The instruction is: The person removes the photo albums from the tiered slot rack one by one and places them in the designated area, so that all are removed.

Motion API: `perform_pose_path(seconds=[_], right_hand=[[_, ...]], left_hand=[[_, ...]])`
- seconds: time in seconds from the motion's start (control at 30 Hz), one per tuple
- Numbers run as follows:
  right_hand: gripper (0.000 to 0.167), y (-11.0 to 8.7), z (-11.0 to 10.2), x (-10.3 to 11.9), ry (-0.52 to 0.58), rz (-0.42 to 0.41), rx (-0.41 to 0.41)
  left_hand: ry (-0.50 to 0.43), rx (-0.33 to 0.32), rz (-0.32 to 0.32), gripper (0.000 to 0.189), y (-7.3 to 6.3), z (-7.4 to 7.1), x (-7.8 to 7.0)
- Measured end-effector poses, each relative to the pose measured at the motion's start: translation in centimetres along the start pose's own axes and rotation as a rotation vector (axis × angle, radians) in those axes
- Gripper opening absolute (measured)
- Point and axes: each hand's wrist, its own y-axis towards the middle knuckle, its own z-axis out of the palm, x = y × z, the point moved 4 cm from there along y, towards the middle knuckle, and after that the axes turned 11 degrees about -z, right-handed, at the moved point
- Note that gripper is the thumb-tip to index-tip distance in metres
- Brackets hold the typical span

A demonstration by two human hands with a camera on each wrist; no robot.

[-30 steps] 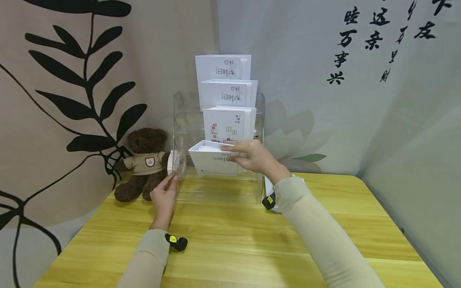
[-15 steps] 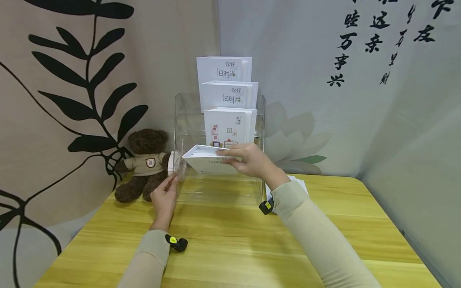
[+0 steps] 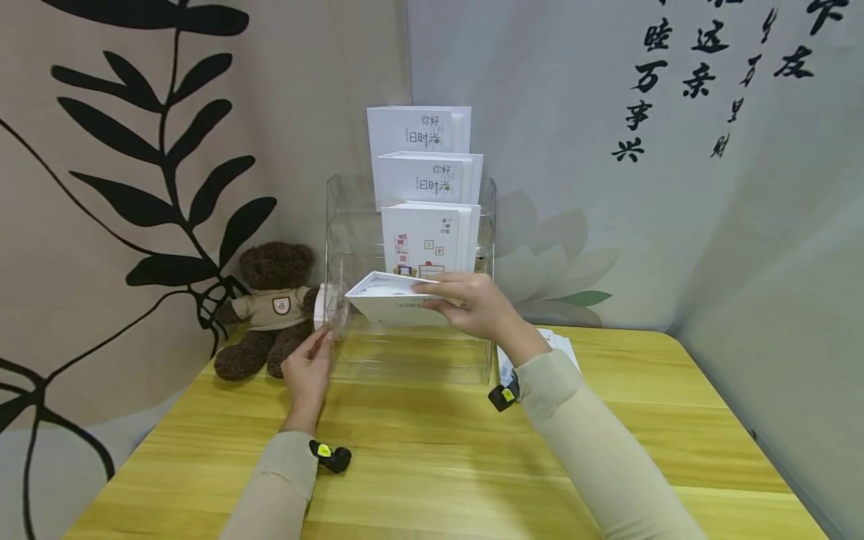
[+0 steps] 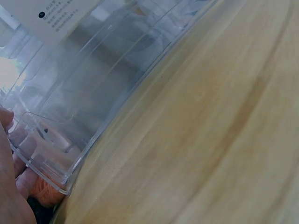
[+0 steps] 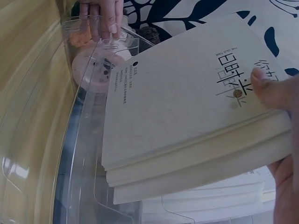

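In the head view my right hand pinches a small stack of white hardcover books with dark Chinese lettering, thumb in front and fingers over the top. The stack leans toward me at the lowest tier of a clear plastic tiered rack. In the right wrist view the thumb lies on the front cover, and layered edges show below it. My left hand grips the rack's left front edge; the left wrist view shows fingers through the clear side panel.
More white books stand on the higher tiers. A brown teddy bear sits left of the rack. White printed items lie at the right, partly behind my right wrist. The wooden table spreads out in front.
The held books have tilted further toward me and dipped a little, then shifted slightly right. My left hand keeps its place on the rack.
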Motion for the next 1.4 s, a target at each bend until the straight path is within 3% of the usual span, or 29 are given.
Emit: perform_pose_path(seconds=[0.2,0.4,0.63,0.9,1.2,1.4], right_hand=[[0.029,-0.9,-0.8,0.5,-0.008,0.015,-0.087],[0.034,-3.0,-2.0,1.6,0.013,0.092,-0.255],[0.042,-5.5,-3.3,3.2,0.016,0.11,-0.41],[0.042,-7.2,-5.1,3.6,0.006,0.122,-0.41],[0.042,-8.8,-9.2,3.3,0.056,0.148,-0.486],[0.044,-11.4,-11.9,2.9,0.043,0.214,-0.528]], left_hand=[[-0.008,0.013,-0.004,0.03,-0.1,0.1,-0.1],[0.006,0.019,-0.015,0.031,-0.2,0.3,0.0],[0.002,0.026,-0.039,0.032,-0.3,0.5,0.1],[0.008,0.005,-0.022,0.031,-0.2,0.3,-0.1],[-0.011,-0.014,0.021,0.029,-0.1,0.0,-0.3],[0.024,-0.018,0.02,0.031,-0.1,0.1,-0.2]])
